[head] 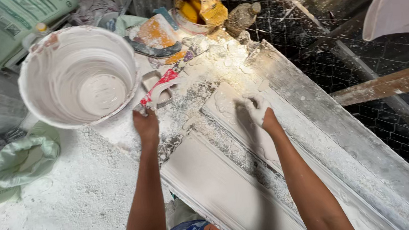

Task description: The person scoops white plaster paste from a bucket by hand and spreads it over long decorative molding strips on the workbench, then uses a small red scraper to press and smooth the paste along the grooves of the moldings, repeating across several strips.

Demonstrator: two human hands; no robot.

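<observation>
A long white moulded plaster strip point(229, 177) runs diagonally from the lower middle up to the top centre. My right hand point(257, 109), coated in white plaster, presses flat on the strip's upper part with fingers spread. My left hand point(146, 124) rests on the strip's left edge, its fingers closed on a small red-and-white trowel-like tool point(159, 88) lying beside the white bucket point(36, 55). The bucket stands at upper left with wet white plaster inside.
A small tub with yellow liquid and a brush point(200, 7) sits at the top centre. Sacks point(21, 160) lie at the left, wire mesh point(356, 42) and a wooden batten point(389, 84) at the right. White powder covers the floor point(65, 211).
</observation>
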